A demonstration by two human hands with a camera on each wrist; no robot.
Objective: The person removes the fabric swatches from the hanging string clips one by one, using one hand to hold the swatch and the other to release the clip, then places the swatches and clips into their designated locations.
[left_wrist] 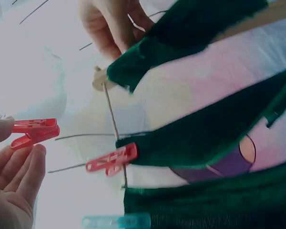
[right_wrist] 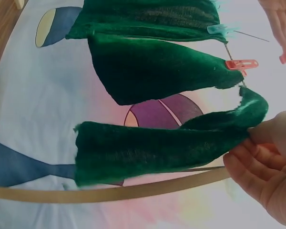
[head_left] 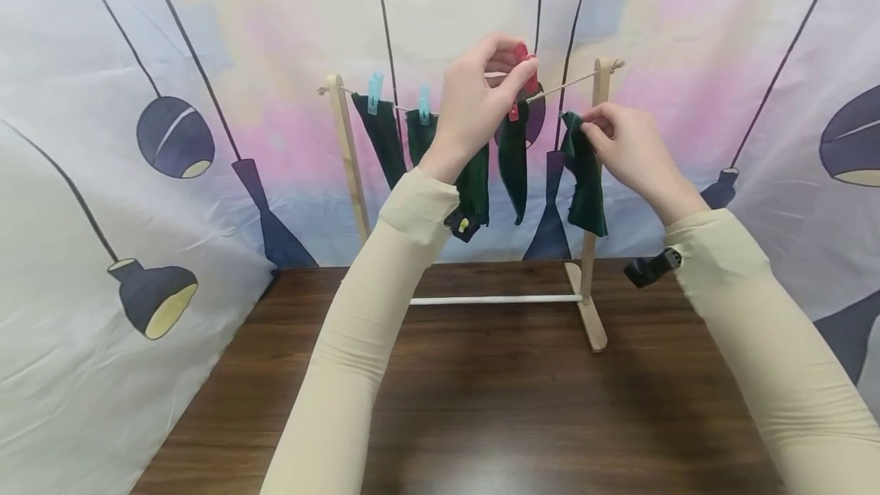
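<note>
My left hand [head_left: 477, 94] pinches a red clothespin [left_wrist: 35, 128] between thumb and fingertips, just above the rope line [head_left: 569, 84]. With thumb and fingers my right hand [head_left: 629, 143] grips the upper corner of a green cloth piece [right_wrist: 152, 150], which hangs down in front of the rack's right post [head_left: 588, 266]. Between the hands, a second red clothespin [left_wrist: 113, 160] fastens another green cloth [head_left: 512, 163] to the rope. Farther left, light-blue clothespins [head_left: 374, 93] hold more green cloths [head_left: 380, 136]; my left hand and wrist partly cover these in the head view.
The wooden rack has a left post [head_left: 349, 151], a white lower bar [head_left: 495, 299] and a flat foot [head_left: 587, 319]. It stands on a dark wood table [head_left: 495, 403], close to a backdrop cloth [head_left: 275, 37] printed with lamps. A small black camera sits on each wrist.
</note>
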